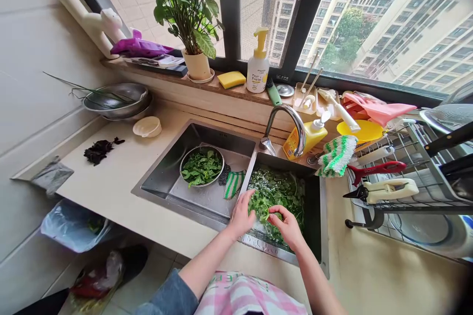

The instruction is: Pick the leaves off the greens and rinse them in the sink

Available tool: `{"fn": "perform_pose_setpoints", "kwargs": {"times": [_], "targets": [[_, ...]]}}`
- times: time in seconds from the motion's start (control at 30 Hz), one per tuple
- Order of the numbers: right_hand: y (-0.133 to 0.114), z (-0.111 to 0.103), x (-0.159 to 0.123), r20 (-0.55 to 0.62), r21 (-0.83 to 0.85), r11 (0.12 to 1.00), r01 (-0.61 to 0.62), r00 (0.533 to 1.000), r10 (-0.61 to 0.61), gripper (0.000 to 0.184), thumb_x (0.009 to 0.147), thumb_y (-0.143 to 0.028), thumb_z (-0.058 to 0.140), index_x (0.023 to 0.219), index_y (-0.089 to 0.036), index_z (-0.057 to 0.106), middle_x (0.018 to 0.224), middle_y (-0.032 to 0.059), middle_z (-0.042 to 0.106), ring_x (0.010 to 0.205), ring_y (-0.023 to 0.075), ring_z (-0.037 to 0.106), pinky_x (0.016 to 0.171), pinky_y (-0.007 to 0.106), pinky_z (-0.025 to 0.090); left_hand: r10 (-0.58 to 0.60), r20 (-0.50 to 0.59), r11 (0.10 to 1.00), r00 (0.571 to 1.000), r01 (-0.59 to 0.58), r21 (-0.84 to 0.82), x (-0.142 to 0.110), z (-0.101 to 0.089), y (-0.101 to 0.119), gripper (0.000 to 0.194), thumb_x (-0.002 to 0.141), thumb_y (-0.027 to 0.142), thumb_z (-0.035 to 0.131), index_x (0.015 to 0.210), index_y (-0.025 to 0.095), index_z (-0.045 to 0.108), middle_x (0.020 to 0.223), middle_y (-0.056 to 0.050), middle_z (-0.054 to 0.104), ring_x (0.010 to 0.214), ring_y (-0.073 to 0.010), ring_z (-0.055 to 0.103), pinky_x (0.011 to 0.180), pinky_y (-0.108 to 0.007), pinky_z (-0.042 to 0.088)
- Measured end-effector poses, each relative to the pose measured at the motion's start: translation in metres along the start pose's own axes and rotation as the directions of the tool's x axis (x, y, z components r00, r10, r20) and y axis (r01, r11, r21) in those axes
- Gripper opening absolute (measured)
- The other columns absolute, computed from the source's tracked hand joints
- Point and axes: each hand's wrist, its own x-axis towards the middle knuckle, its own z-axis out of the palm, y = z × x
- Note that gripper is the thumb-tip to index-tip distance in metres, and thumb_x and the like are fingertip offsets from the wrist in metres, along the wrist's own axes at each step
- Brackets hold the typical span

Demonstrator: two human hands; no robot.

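Leafy greens (284, 192) float in water in the right sink basin (316, 216). Above them, my right hand (287, 225) pinches the stem of a green sprig (262, 206) between thumb and fingers. My left hand (242, 214) is at the basin's left edge, its fingers against the leaves of the same sprig; what its fingertips grip is partly hidden. In the left basin (162, 189) stands a round metal bowl (182, 177) of picked leaves (203, 166). Beside it lie a dark scouring pad (223, 175) and a green-striped cloth (234, 184).
A curved faucet (286, 110) rises behind the basins. Right of it stand a yellow bottle (303, 138) and a dish rack (391, 167) with scissors (388, 190). Dark leaves (99, 151) and a pale basket (147, 127) lie on the left counter. A bin bag (74, 226) hangs below.
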Motion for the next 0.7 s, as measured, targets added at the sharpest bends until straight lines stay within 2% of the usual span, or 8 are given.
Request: {"fn": "perform_pose_setpoints", "kwargs": {"times": [0.07,0.1,0.17,0.27,0.4,0.53,0.6,0.7], "targets": [[-0.011,0.000,-0.001,0.059,0.049,0.999,-0.007,0.998,0.004,0.026,0.068,-0.042,0.065,0.081,-0.021,0.056,0.083,0.0015,0.056,0.069,0.0148,0.054,0.068,0.031,0.049,0.182,0.176,0.982,0.967,-0.189,0.025,0.002,-0.003,0.009,0.067,0.062,0.003,0.048,0.125,0.023,0.044,0.129,-0.007,0.046,0.120,-0.0212,0.040,0.105,-0.038,0.026],[-0.016,0.000,-0.002,0.086,0.084,0.996,-0.024,0.996,0.017,0.027,0.068,-0.042,0.066,0.081,-0.021,0.054,0.082,0.0004,0.055,0.067,0.0140,0.054,0.067,0.030,0.049,0.206,0.262,0.977,0.943,-0.213,-0.001,0.004,-0.003,0.011,0.065,0.062,0.003,0.048,0.124,0.023,0.047,0.127,-0.006,0.048,0.119,-0.0209,0.041,0.105,-0.037,0.027],[-0.023,0.000,-0.001,0.126,0.152,0.985,-0.086,0.990,0.067,0.030,0.068,-0.045,0.065,0.081,-0.022,0.049,0.077,-0.0017,0.055,0.063,0.0132,0.055,0.065,0.031,0.049,0.155,0.355,0.988,0.922,-0.140,-0.068,0.007,0.000,0.013,0.052,0.066,0.007,0.048,0.116,0.021,0.054,0.117,-0.006,0.056,0.111,-0.0201,0.048,0.100,-0.034,0.033],[-0.021,-0.001,0.003,0.094,0.131,0.985,-0.110,0.991,0.098,0.031,0.073,-0.050,0.058,0.078,-0.021,0.047,0.069,-0.0020,0.055,0.063,0.0146,0.057,0.065,0.031,0.048,0.005,0.328,0.988,0.945,0.045,-0.146,0.010,0.008,0.007,0.026,0.075,0.020,0.047,0.095,0.016,0.063,0.094,-0.006,0.064,0.090,-0.0180,0.056,0.086,-0.031,0.042],[-0.010,-0.005,0.011,-0.076,-0.222,0.969,0.110,0.989,-0.129,0.029,0.077,-0.047,0.054,0.082,-0.019,0.055,0.078,0.0042,0.059,0.073,0.0189,0.057,0.065,0.031,0.047,-0.123,0.290,0.941,0.949,0.204,-0.269,0.011,0.014,-0.001,0.022,0.077,0.032,0.048,0.077,0.014,0.059,0.068,-0.001,0.058,0.063,-0.0128,0.052,0.064,-0.026,0.042],[-0.022,-0.008,0.009,-0.082,-0.522,0.776,0.354,0.885,-0.458,0.026,0.083,-0.032,0.048,0.105,-0.020,0.056,0.107,0.0093,0.057,0.099,0.0222,0.053,0.084,0.037,0.044,-0.166,0.311,0.941,0.936,0.245,-0.233,0.012,0.012,0.000,0.015,0.073,0.029,0.051,0.071,0.015,0.055,0.057,0.002,0.051,0.053,-0.0105,0.046,0.056,-0.024,0.038],[-0.036,-0.009,0.006,0.058,-0.590,0.658,0.468,0.837,-0.544,0.030,0.086,-0.024,0.042,0.114,-0.023,0.053,0.113,0.0084,0.055,0.105,0.0203,0.050,0.090,0.037,0.041,-0.154,0.306,0.974,0.939,0.197,-0.114,0.012,0.010,0.001,0.015,0.073,0.027,0.049,0.068,0.015,0.056,0.054,0.003,0.049,0.052,-0.0105,0.044,0.056,-0.023,0.037],[-0.053,-0.010,0.003,0.319,-0.645,0.478,0.596,0.778,-0.541,0.036,0.087,-0.016,0.036,0.117,-0.027,0.053,0.110,0.0062,0.058,0.102,0.0180,0.052,0.087,0.035,0.043,-0.078,0.298,0.995,0.951,0.058,0.075,0.012,0.006,0.002,0.018,0.074,0.027,0.047,0.069,0.015,0.060,0.058,0.002,0.053,0.057,-0.0119,0.046,0.058,-0.023,0.037]]}}
